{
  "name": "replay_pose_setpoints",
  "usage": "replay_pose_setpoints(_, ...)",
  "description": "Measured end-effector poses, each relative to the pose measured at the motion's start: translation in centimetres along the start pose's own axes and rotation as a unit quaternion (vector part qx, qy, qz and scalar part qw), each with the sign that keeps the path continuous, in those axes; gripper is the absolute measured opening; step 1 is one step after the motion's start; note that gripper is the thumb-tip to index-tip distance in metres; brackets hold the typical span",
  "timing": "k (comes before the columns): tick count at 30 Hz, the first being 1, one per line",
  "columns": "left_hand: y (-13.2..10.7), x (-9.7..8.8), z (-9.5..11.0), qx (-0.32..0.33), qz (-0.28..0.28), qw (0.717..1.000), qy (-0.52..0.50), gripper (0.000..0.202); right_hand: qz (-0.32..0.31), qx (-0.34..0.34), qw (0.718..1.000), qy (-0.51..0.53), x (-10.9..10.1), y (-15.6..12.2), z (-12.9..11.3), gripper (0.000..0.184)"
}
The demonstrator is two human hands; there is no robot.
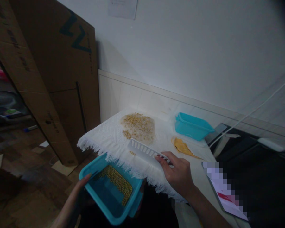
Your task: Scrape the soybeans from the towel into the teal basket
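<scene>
My left hand (82, 186) grips the rim of a teal plastic bin (109, 218), its thumb over the edge and its other fingers hidden. The bin is tilted below the table's front edge, with yellowish beans (116, 180) lying along one side inside. In my right hand (177, 171) is a white slotted plastic piece (142, 150), pinched at its near end and held low over the table's front part. A few beans (132, 153) lie right beside it. Behind it, a larger patch of beans (135, 120) is spread on the white fringed tablecloth (104, 131).
A second teal bin (192, 126) stands at the back right of the table. In front of it lies a yellow-orange cloth-like piece (181, 146). A tablet-like panel (224, 190) is at the right edge. A tall cardboard box (68, 69) stands left, a white wall (180, 47) behind.
</scene>
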State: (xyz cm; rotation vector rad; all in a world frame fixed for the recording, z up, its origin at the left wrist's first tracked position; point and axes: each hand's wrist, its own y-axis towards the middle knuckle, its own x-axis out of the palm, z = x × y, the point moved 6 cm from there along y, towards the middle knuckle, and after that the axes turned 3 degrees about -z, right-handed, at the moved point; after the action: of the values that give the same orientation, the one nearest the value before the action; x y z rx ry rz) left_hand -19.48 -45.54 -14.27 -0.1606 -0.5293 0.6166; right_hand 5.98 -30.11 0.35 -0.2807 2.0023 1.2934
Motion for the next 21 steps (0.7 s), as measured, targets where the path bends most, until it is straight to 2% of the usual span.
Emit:
replay_pose_setpoints(4,0.0,-0.3,-0.7,-0.033,0.005,0.999,0.0,0.059,-0.003,-0.032,0.999,-0.019,-0.2,-0.4,-2.6,0.041)
replay_pose_setpoints(7,0.1,-0.6,-0.7,-0.009,0.004,1.0,0.003,0.063,-0.003,-0.027,0.999,-0.023,-0.2,-0.3,-3.2,0.043)
replay_pose_setpoints(10,0.1,-0.6,-0.3,0.029,-0.002,1.0,0.005,0.054,0.033,-0.01,0.999,-0.033,-0.5,0.5,-2.0,0.038)
replay_pose_setpoints(13,0.0,-0.3,0.0,0.038,-0.007,0.999,0.006,0.04,0.06,0.018,0.997,-0.049,-0.2,1.5,0.4,0.035)
replay_pose_setpoints(15,0.0,-0.1,0.2,0.045,-0.011,0.999,0.005,0.039,0.063,0.03,0.996,-0.06,0.1,2.0,1.6,0.035)
replay_pose_setpoints(21,0.0,0.2,0.3,0.052,-0.013,0.999,0.004,0.037,0.044,0.025,0.997,-0.067,1.4,2.1,2.2,0.033)
